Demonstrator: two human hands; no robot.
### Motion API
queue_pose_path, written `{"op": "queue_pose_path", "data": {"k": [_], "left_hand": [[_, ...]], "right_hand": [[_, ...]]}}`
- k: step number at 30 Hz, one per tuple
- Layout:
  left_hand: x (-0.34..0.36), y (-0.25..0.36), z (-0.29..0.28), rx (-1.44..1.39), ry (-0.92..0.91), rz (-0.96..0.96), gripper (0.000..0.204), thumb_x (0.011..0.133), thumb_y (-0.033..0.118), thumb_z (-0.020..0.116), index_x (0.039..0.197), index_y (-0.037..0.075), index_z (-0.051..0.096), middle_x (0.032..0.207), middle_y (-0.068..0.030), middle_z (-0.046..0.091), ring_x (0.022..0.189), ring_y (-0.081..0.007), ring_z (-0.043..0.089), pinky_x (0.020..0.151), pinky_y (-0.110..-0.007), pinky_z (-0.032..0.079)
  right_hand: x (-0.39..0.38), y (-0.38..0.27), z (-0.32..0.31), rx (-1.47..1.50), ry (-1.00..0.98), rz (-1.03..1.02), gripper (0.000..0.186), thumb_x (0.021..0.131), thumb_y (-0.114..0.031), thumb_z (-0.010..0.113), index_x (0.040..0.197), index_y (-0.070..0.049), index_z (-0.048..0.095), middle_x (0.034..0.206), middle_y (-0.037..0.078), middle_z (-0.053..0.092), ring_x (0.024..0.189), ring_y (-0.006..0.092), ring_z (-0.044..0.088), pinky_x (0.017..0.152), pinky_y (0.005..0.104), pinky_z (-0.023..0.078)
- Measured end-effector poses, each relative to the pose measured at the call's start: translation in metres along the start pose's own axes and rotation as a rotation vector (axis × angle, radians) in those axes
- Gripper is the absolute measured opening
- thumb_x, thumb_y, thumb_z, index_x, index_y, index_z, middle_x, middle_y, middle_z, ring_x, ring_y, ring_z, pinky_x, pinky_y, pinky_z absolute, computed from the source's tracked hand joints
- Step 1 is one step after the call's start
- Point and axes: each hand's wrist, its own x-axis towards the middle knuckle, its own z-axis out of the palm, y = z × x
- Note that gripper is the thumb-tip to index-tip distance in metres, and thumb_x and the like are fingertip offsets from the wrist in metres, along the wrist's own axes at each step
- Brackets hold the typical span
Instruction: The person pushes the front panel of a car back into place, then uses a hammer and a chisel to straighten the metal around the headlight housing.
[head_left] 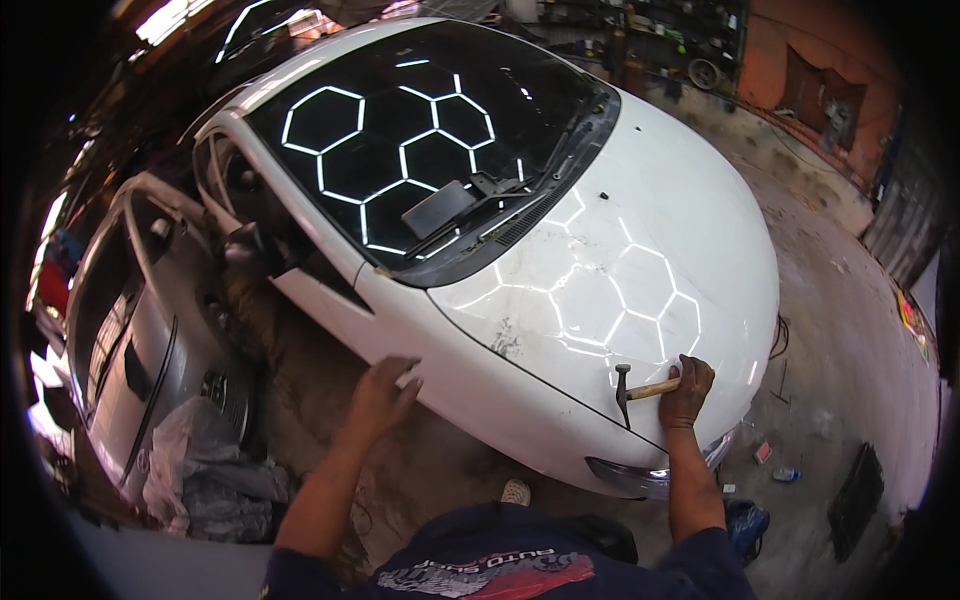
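A white car [700,215] stands before me, its hood bearing dark smudges and bright hexagon light reflections. Over the near front of the hood, my right hand [687,393] is closed round the wooden handle of a body hammer [640,389]. The hammer's dark metal head points left, close above the seam between hood and fender; whether it touches the panel I cannot tell. By the near fender [470,400], my left hand [384,397] has its thumb and fingers apart, with nothing visible between them. Contact with the fender is unclear.
A detached car door [150,370] leans at the left, with clear plastic sheeting [205,465] beside it. Wiper parts and a dark flat piece [440,208] lie on the windshield [370,140]. At the right, a black panel [855,500] and a small bottle [786,474] rest on the floor.
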Motion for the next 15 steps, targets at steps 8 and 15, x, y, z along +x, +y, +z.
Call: {"op": "queue_pose_path", "data": {"k": [8,15], "left_hand": [[0.282,-0.059,0.083,0.131,-0.094,0.136,0.021,0.088,0.013,0.066,0.104,0.001,0.073,0.108,-0.0228,0.069,0.1,-0.0407,0.069,0.087,-0.047,0.056],[0.364,-0.074,0.174,0.361,-0.338,0.114,0.025,0.093,0.008,0.053,0.1,-0.003,0.075,0.112,-0.0274,0.071,0.104,-0.0406,0.071,0.091,-0.047,0.058]], "right_hand": [[-0.035,-0.026,-0.018,-0.193,0.027,0.229,0.034,0.084,-0.002,0.072,0.117,-0.002,0.064,0.116,0.017,0.062,0.114,0.0383,0.054,0.102,0.0504,0.043],[-0.206,-0.039,-0.166,-0.703,0.012,0.39,0.036,0.092,-0.005,0.066,0.127,-0.002,0.062,0.127,0.018,0.062,0.124,0.0371,0.054,0.107,0.0496,0.044]]}}
